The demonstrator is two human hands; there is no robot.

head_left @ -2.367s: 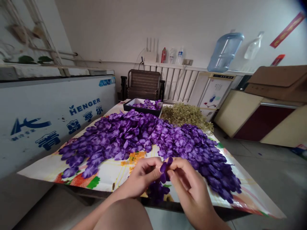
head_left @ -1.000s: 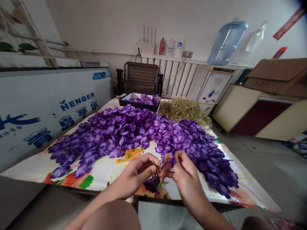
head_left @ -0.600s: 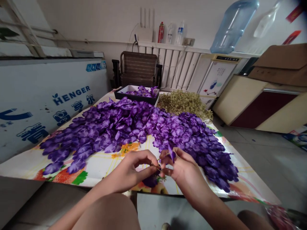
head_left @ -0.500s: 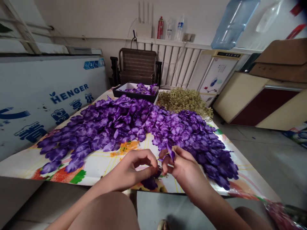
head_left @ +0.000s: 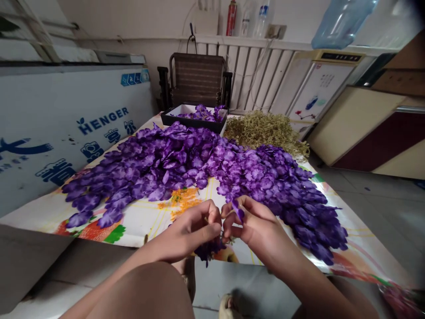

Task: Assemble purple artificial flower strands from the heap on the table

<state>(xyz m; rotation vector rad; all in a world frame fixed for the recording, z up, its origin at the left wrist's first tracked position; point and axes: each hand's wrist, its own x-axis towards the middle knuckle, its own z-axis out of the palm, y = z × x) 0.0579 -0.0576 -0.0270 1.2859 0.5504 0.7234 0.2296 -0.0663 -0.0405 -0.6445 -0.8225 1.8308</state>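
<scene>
- White chest freezer [head_left: 66, 137] along the left, brown slatted chair [head_left: 195, 79] far off
- Floral-printed tabletop [head_left: 133, 226] carrying heaped purple fabric flower strands [head_left: 172, 164], spread wide
- Bare hands, left [head_left: 186, 232] and right [head_left: 255, 226], close together at the near edge, pinching a purple fabric blossom [head_left: 237, 210] up clear of the heap
- Dark purple cluster [head_left: 207, 250] hanging just below them

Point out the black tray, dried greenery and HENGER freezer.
Black tray [head_left: 191, 122]: head view, front wall.
Dried greenery [head_left: 262, 133]: head view, middle of heap.
HENGER freezer [head_left: 102, 125]: head view, blue lettering on front.

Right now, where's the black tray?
In the head view, the tray sits at the table's far end, behind the purple flowers, left of the dried greenery.
</scene>
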